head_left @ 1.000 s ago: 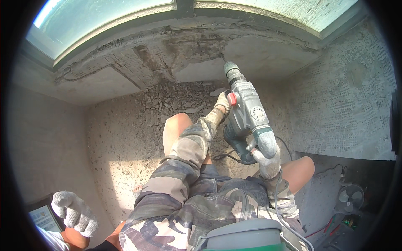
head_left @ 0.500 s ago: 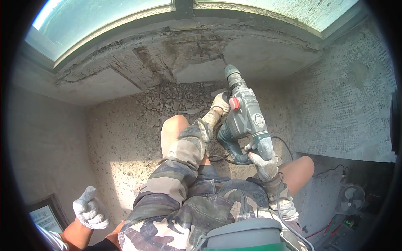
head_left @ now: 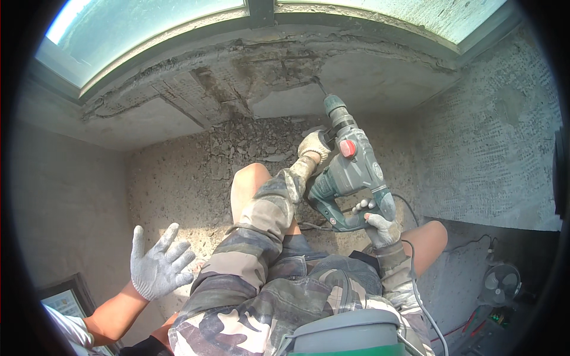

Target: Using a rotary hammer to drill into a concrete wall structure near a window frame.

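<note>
A grey-green rotary hammer drill (head_left: 350, 169) with a red knob slants up and left in front of me. Its bit (head_left: 319, 85) touches the broken edge of the plaster on the wall (head_left: 288, 102) below the window. My left hand (head_left: 314, 145), in a pale work glove, is closed round the side handle near the drill's front. At the rear, my gloved right hand (head_left: 383, 230) grips the main handle, fingers curled around it. Part of that grip is hidden behind the tool's body. The power cord (head_left: 409, 207) loops beside the right hand.
Another person's gloved hand (head_left: 159, 264) is held up, fingers spread, at the lower left. Broken rubble (head_left: 249, 142) lies along the foot of the wall. A window (head_left: 148, 35) spans the top. At the lower right stands a fan (head_left: 500, 283).
The drill's body has shifted slightly right and tilted more, its bit staying at the same spot. Both my hands moved with it. The other person's hand opened from a fist and moved right.
</note>
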Demonstrator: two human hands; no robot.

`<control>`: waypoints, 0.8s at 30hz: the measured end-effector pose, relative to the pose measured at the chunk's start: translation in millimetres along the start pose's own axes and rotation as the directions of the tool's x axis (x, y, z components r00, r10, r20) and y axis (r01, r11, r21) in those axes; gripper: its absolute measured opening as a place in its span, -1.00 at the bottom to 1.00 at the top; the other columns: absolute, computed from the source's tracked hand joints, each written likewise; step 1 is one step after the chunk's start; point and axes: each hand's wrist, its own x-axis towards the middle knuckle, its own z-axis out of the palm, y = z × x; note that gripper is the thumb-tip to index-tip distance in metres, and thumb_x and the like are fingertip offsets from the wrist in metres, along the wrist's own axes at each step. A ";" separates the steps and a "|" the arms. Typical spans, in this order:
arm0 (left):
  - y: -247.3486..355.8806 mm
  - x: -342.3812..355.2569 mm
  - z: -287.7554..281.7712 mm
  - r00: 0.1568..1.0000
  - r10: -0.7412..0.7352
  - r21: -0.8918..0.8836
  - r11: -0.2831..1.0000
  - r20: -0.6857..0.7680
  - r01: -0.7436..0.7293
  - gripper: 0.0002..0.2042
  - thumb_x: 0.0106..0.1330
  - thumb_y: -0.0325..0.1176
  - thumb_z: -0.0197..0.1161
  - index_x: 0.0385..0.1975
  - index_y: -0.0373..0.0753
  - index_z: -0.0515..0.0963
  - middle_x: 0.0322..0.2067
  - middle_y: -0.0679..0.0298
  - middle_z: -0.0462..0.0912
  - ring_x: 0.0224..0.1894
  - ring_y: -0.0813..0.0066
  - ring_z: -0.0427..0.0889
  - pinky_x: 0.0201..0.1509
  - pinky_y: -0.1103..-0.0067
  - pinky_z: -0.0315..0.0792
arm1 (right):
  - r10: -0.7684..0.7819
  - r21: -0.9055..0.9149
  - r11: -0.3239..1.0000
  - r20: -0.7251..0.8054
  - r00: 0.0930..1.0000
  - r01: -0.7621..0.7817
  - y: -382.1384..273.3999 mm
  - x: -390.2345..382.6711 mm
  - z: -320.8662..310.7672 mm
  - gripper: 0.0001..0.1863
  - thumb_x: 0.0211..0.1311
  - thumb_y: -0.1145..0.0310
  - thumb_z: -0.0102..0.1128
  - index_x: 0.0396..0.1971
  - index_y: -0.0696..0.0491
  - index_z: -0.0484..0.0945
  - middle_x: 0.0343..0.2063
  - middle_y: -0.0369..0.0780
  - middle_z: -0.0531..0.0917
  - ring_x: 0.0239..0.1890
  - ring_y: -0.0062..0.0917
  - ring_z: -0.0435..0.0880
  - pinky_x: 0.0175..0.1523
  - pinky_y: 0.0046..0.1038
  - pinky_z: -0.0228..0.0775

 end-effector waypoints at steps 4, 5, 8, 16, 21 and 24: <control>11.5 -11.1 -15.0 0.999 0.037 0.010 0.999 -0.002 -0.037 -0.60 0.07 0.00 0.30 -0.12 -0.03 0.63 -0.14 0.12 0.70 -0.03 0.06 0.65 -0.01 0.27 0.53 | 0.018 0.023 1.000 0.026 1.000 -0.019 4.1 -1.0 -5.5 -0.68 0.04 0.65 0.20 -0.17 0.06 0.46 -0.17 -0.17 0.55 0.02 -0.27 0.55 0.20 -0.13 0.42; 14.7 -14.1 -18.8 0.999 0.026 0.034 0.999 -0.021 -0.025 -0.60 0.07 0.00 0.30 -0.12 -0.03 0.63 -0.14 0.12 0.70 -0.03 0.06 0.65 -0.01 0.27 0.53 | 0.033 0.054 0.998 0.036 0.999 -0.035 5.4 -1.3 -6.4 -0.68 0.03 0.66 0.19 -0.17 0.06 0.46 -0.17 -0.17 0.55 0.02 -0.27 0.55 0.21 -0.13 0.42; 22.2 -21.8 -27.5 1.000 0.019 -0.018 1.000 0.020 -0.018 -0.60 0.07 0.00 0.30 -0.11 -0.02 0.63 -0.13 0.14 0.70 -0.02 0.07 0.64 0.00 0.27 0.53 | 0.056 0.113 0.992 0.043 0.998 -0.060 10.0 -2.5 -8.9 -0.67 0.03 0.67 0.19 -0.18 0.06 0.47 -0.16 -0.17 0.54 0.02 -0.27 0.55 0.21 -0.12 0.41; 27.0 -23.5 -32.5 0.995 -0.040 0.044 0.998 0.088 0.036 -0.61 0.11 -0.03 0.28 -0.07 0.01 0.61 -0.09 0.15 0.68 0.02 0.09 0.63 0.05 0.28 0.51 | 0.064 0.141 0.988 0.037 0.997 -0.068 12.9 -4.5 -12.3 -0.67 0.03 0.69 0.18 -0.18 0.07 0.47 -0.15 -0.17 0.54 0.02 -0.26 0.54 0.23 -0.12 0.40; 23.5 -20.7 -28.0 0.998 -0.024 0.059 0.998 0.057 0.020 -0.58 0.10 0.00 0.28 -0.05 0.00 0.60 -0.12 0.11 0.69 -0.01 0.06 0.63 0.03 0.28 0.51 | 0.045 0.126 0.991 0.010 0.999 -0.046 14.0 -2.7 -14.3 -0.68 0.03 0.68 0.18 -0.19 0.08 0.47 -0.16 -0.17 0.54 0.02 -0.27 0.54 0.22 -0.14 0.40; 23.1 -18.9 -26.1 0.999 -0.008 0.088 0.996 0.050 0.003 -0.57 0.08 0.00 0.30 -0.06 0.00 0.61 -0.14 0.10 0.69 -0.02 0.04 0.64 0.02 0.27 0.52 | 0.040 0.131 0.990 0.032 0.999 -0.044 13.7 -2.3 -15.0 -0.69 0.04 0.68 0.19 -0.19 0.07 0.47 -0.16 -0.17 0.54 0.01 -0.28 0.54 0.22 -0.14 0.40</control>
